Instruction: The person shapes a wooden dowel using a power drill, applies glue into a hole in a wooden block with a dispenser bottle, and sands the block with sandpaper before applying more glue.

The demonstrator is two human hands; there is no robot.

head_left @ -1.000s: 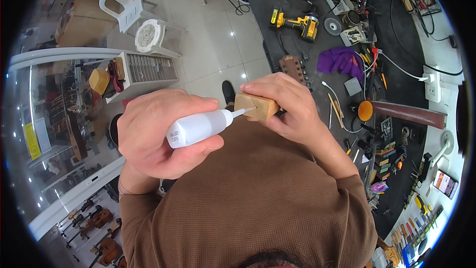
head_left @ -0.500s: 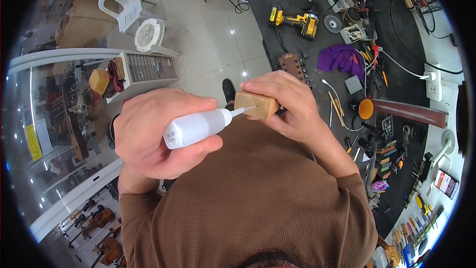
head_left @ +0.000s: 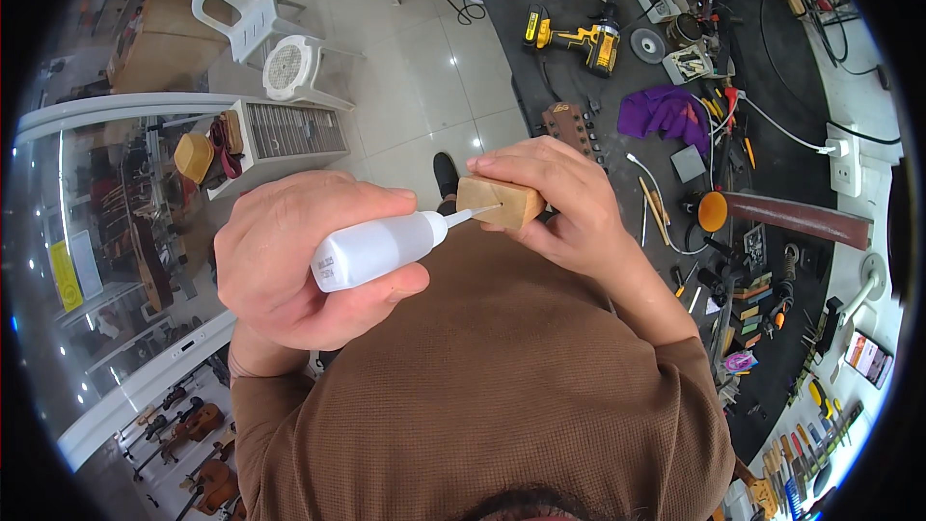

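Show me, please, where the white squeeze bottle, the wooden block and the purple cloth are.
White squeeze bottle (head_left: 374,251): head view, on the middle of its body.
Wooden block (head_left: 488,193): head view, on its pale face.
Purple cloth (head_left: 664,117): head view, on its crumpled middle.

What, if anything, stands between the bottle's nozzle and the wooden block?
Nothing visible: the left hand holds the bottle with its nozzle right at the wooden block in the right hand. The nozzle ends at or near a small dark hole; contact can't be told.
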